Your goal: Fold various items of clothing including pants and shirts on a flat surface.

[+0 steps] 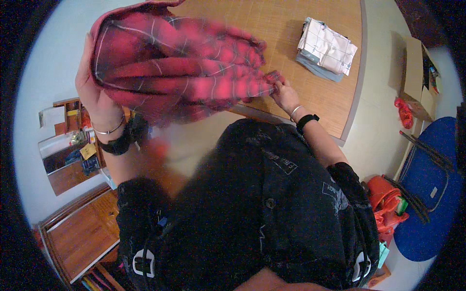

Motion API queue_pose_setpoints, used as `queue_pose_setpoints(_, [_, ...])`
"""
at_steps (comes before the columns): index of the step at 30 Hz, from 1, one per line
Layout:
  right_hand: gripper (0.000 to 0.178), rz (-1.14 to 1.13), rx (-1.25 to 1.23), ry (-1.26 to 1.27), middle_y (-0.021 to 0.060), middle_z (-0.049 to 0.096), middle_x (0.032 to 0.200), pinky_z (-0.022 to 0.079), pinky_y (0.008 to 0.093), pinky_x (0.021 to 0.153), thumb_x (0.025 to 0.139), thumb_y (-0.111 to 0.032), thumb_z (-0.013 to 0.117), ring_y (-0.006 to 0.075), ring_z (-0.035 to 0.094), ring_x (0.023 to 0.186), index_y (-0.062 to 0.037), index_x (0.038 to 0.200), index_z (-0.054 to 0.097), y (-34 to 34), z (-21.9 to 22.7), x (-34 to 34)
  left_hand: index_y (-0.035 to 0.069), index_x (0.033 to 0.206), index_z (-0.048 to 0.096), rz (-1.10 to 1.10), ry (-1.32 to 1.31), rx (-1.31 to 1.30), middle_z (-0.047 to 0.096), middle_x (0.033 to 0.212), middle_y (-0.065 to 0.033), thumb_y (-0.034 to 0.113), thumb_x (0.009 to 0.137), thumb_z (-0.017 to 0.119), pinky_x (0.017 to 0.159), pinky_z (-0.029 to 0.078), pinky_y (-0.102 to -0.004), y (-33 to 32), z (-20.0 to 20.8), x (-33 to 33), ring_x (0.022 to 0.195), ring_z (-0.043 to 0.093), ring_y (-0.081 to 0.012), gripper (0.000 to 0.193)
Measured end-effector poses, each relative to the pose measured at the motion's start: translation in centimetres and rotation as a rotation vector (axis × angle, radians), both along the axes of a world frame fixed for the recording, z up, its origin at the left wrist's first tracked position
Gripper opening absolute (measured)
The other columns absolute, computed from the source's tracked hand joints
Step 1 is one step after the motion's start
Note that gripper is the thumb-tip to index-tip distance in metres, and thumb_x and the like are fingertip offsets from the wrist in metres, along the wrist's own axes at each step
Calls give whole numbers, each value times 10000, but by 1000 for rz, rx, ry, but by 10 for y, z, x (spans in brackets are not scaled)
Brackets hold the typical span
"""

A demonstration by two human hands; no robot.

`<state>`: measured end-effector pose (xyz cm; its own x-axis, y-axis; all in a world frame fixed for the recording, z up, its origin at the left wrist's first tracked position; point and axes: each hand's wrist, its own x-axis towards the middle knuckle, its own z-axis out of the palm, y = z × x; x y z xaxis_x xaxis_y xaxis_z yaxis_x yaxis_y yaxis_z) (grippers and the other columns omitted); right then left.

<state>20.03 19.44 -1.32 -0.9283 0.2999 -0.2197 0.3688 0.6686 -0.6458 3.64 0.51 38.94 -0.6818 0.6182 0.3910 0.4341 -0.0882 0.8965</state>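
Observation:
A red and black plaid shirt is stretched in the air between my two hands, bunched in long folds. My left hand holds up its wide left end, with the fingertips hidden behind the cloth. At the narrow right end, my right hand is closed in a pinch on a gathered corner of the shirt. A folded stack of clothes, white checked on top and grey-blue below, lies on the mat-covered surface beyond my right hand.
An open cardboard box stands at the far right, with a blue round folding seat or table near it. Red bags are close to my right elbow. On the left are a wooden cabinet and a cluttered shelf.

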Motion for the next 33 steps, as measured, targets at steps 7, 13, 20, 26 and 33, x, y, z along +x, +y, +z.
queue_pose_setpoints(7, [454,55,-40,59,215,445,1236,443,443,862,800,-203,525,366,543,998,-177,1246,450,-9,-27,1,-78,1297,325,190,513,-173,497,1204,-181,72,870,500,923,415,-330,-29,-9,-5,1055,516,-222,486])
queue_pose_setpoints(13, [374,47,-275,330,174,535,1146,435,400,874,785,-170,522,358,545,986,-90,1150,526,-3,9,18,-42,1237,417,343,154,2,511,1182,-169,239,908,435,901,430,-357,-67,-9,-21,1022,531,-234,433])
queue_pose_setpoints(20, [307,-47,-450,312,170,548,1126,402,377,925,748,-56,545,338,509,1060,-29,1054,563,-7,-16,36,6,1168,489,153,-345,254,524,1167,-153,487,868,369,912,396,-437,-132,-13,-47,1066,498,-287,579])
queue_pose_setpoints(26, [316,64,-232,494,172,568,1084,418,390,892,734,-19,564,347,525,1026,-39,1049,573,-12,-16,46,22,1168,496,-114,-481,265,522,1174,-147,481,856,409,910,397,-441,-124,-18,-38,1073,494,-294,562])
queue_pose_setpoints(33, [192,151,-219,315,177,605,940,455,407,790,754,-30,574,360,559,915,-36,942,616,-7,-27,60,21,1164,496,480,-168,110,526,1167,-143,491,891,353,914,396,-427,-78,-26,-9,1055,503,-274,563])
